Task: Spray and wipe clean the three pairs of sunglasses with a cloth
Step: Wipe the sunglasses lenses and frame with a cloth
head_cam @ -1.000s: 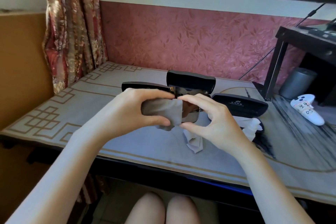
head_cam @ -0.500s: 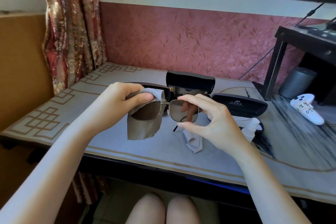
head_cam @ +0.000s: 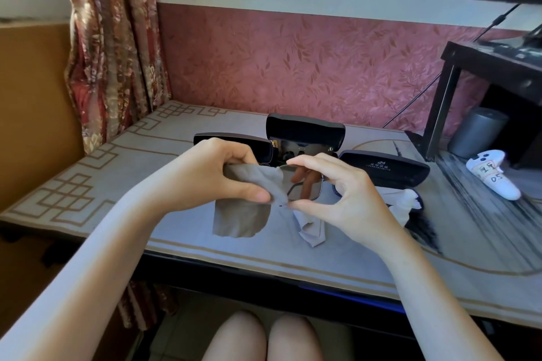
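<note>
left hand (head_cam: 217, 176): pinching a grey-brown cloth (head_cam: 246, 208) over the left lens of the sunglasses (head_cam: 303, 184) – thumb in front, fingers closed behind, rest of the cloth hanging down loose

right hand (head_cam: 349, 193): clamped on the other end of the frame, index finger on the top rim, thumb at the bottom corner

sunglasses: held up in the air over the table (head_cam: 205, 243), between both hands, right lens uncovered and you can see a finger through it

cases: three black ones at the back – left case (head_cam: 234, 141) mostly hidden behind the left hand, middle case (head_cam: 305, 129) open with its lid standing up and a dark pair (head_cam: 305, 149) lying inside, right case (head_cam: 384, 167) has small white lettering on it

on the table: a crumpled white cloth (head_cam: 311, 228) just under the glasses, another white one (head_cam: 401, 199) next to the right case

far right: white game controller (head_cam: 492, 176) with handwriting on it, grey cylinder (head_cam: 478, 132) under a black stand (head_cam: 451, 88)

spray bottle: can't see one from here
</note>
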